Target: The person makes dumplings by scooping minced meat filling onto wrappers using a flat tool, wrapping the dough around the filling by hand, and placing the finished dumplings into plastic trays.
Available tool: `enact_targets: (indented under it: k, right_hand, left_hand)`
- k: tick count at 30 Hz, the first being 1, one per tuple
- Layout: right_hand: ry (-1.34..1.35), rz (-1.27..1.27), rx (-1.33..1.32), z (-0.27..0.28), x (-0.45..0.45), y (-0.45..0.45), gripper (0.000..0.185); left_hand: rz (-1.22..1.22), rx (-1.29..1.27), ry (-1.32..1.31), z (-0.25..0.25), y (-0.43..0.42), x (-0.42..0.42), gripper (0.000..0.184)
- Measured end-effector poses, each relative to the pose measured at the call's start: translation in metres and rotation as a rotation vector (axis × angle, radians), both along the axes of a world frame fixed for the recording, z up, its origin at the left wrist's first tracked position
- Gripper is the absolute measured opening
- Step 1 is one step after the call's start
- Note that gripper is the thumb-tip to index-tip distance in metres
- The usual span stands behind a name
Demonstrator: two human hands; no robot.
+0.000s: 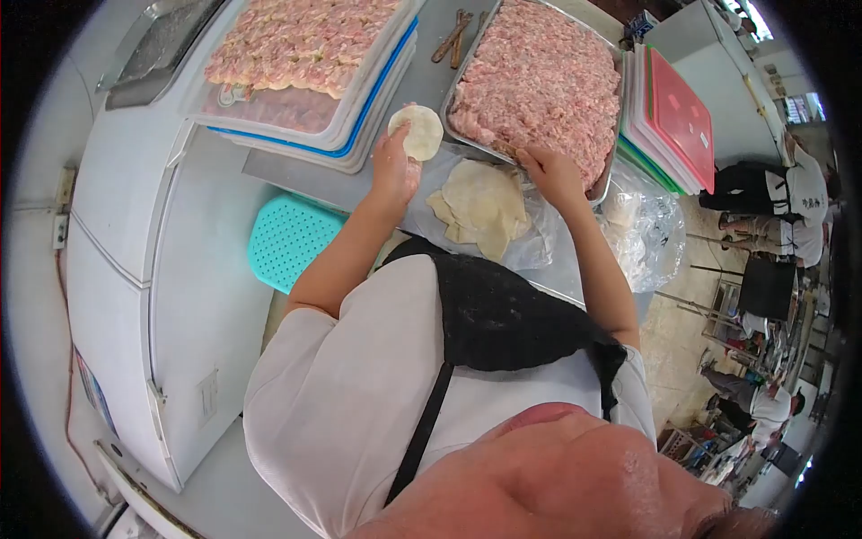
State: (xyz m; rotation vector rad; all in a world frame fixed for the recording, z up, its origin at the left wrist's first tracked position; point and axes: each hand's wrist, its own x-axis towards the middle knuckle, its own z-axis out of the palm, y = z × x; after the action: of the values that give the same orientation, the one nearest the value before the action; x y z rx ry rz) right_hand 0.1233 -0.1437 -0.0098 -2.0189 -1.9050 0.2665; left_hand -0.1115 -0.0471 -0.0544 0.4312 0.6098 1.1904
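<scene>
Head view, closest to lens: wearer's face [548, 476] along the bottom edge, then white shirt [332, 404] and black apron [512, 314] with pale dusting.

Round dough wrapper [420, 135] in left hand [398, 169], between container stack and meat tray: lying on the fingers, thumb curled to its edge, gripped lightly. Right hand [549, 171] at the tray's near edge, fingers bunched low over the meat; can't tell if pinching a tool or just touching. Wrapper well left of right hand. Pile of loose wrappers [480, 207] on clear plastic sheet [543, 229], between the forearms, free of both hands.

Writing: pale sticker [704, 138] on red lid, too small to read. Same for paper label [208, 397] on white cabinet door [202, 296] at left, and for dark lettering on the back of a co-worker [808, 198] at far right.

Containers: metal tray [474, 144] full of pink minced meat [539, 81], spread nearly to the rim. Left of it, clear plastic container [269, 126] with rows of pinkish pieces [296, 40], stacked over a blue-edged layer. Right of tray, pile of coloured lids [673, 108], red uppermost; below those, clear plastic bag [642, 234] with pale contents, can't identify. Beyond the wrapper, two brown-handled tools [449, 38] on the table.
</scene>
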Motion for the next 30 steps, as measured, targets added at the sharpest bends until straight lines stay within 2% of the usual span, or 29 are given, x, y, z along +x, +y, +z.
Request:
enact_targets:
  k: [3, 6, 8, 10, 11, 13, 14, 17, 18, 21, 22, 24, 25, 28, 30]
  right_hand:
    - [0.269, -0.100, -0.025, 0.000, 0.014, -0.006, 0.035]
    - [0.452, -0.189, 0.055, 0.007, 0.023, -0.010, 0.031]
    - [0.507, -0.063, 0.188, -0.006, 0.026, -0.009, 0.033]
    - [0.450, -0.047, 0.197, -0.015, 0.027, -0.010, 0.034]
    - [0.422, -0.027, 0.194, -0.016, 0.030, -0.013, 0.035]
    - [0.316, -0.035, 0.121, -0.007, 0.044, -0.024, 0.032]
    - [0.267, -0.036, 0.082, -0.003, 0.049, -0.030, 0.031]
    - [-0.125, -0.094, -0.160, 0.056, 0.047, -0.051, 0.026]
    - [-0.216, -0.110, -0.028, 0.048, 0.050, -0.054, 0.022]
    - [-0.144, -0.137, 0.193, 0.043, 0.037, -0.050, 0.024]
    - [-0.109, -0.120, 0.184, 0.030, 0.042, -0.047, 0.024]
    - [-0.148, -0.094, 0.085, 0.042, 0.050, -0.049, 0.025]
    - [-0.172, -0.078, 0.038, 0.052, 0.054, -0.049, 0.026]
    - [-0.186, -0.147, 0.115, 0.074, 0.052, -0.052, 0.027]
    - [-0.071, -0.110, 0.227, 0.072, 0.047, -0.048, 0.027]
  left_hand:
    - [-0.042, -0.041, -0.067, 0.009, 0.009, 0.020, 0.036]
    - [-0.209, -0.054, -0.227, 0.017, 0.015, 0.067, 0.034]
    - [-0.276, -0.085, -0.321, 0.033, 0.014, 0.097, 0.035]
    - [-0.261, -0.151, -0.375, 0.066, 0.007, 0.114, 0.040]
    - [-0.322, -0.125, -0.400, 0.063, 0.009, 0.119, 0.042]
    - [-0.420, -0.070, -0.453, 0.026, 0.027, 0.122, 0.047]
    - [-0.482, -0.030, -0.562, -0.013, 0.042, 0.124, 0.049]
    - [-0.205, -0.237, -0.208, 0.030, 0.027, 0.129, 0.052]
    - [-0.169, -0.176, -0.189, 0.014, 0.039, 0.133, 0.064]
    - [-0.597, 0.005, -0.649, -0.010, 0.052, 0.134, 0.070]
    - [-0.516, -0.040, -0.490, 0.007, 0.044, 0.134, 0.071]
    - [-0.351, -0.124, -0.175, 0.060, 0.022, 0.132, 0.074]
    - [-0.340, -0.146, -0.173, 0.060, 0.023, 0.131, 0.074]
    - [-0.324, -0.203, -0.189, 0.054, 0.036, 0.128, 0.071]
    - [-0.324, -0.234, -0.238, 0.052, 0.041, 0.128, 0.066]
